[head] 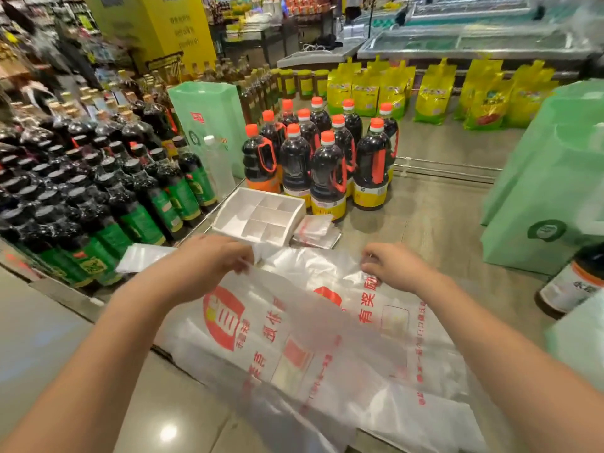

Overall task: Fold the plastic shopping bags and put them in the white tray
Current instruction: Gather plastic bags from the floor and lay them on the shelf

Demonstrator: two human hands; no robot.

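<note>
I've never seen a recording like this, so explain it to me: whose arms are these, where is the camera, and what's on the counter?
There is no machine here. The one picture comes from a camera worn on a person's head, looking down at their own two arms. The left hand and right hand each pinch the top edge of a clear plastic bag with red print, spread over a shop counter. Behind it sits a white divided tray, with a small pile of folded bags right beside it. Dark bottles with orange caps stand further back.
</note>
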